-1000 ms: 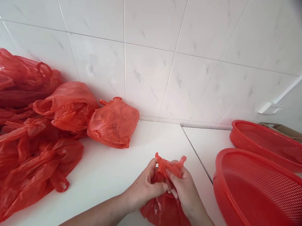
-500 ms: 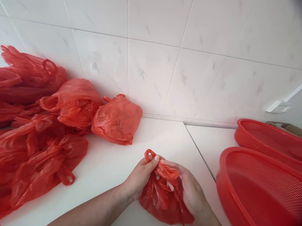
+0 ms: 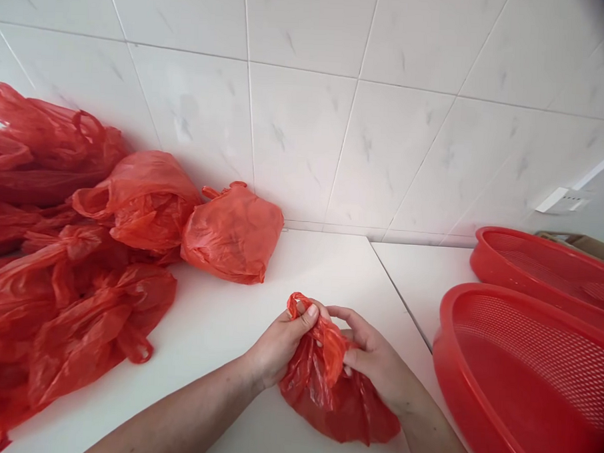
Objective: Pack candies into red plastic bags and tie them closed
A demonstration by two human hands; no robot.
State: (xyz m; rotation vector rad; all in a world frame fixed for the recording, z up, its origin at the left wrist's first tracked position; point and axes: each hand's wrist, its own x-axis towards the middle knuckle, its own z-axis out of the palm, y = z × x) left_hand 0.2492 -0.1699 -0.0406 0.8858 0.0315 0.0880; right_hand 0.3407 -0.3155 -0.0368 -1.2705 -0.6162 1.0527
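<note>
A red plastic bag [image 3: 334, 408] rests on the white table near the front middle, its top gathered upward. My left hand [image 3: 290, 339] is closed on the gathered neck, thumb on top, and a handle loop sticks up beside the thumb. On the bag's other side, my right hand [image 3: 371, 353] pinches a fold of the plastic between thumb and fingers. Its index finger reaches over toward the left hand. What the bag contains, if anything, cannot be made out.
Several filled red plastic bags [image 3: 83, 310] are heaped on the left, with a squarish red bag [image 3: 234, 233] by the tiled wall. Two red mesh baskets [image 3: 451, 353] stand on the right. A seam crosses the white tabletop [image 3: 330, 261]. A socket strip [image 3: 563, 200] is on the wall.
My right hand has shifted from around the bag's side to pinching the plastic with its thumb in front. The left hand keeps its hold. The camera view has tilted slightly.
</note>
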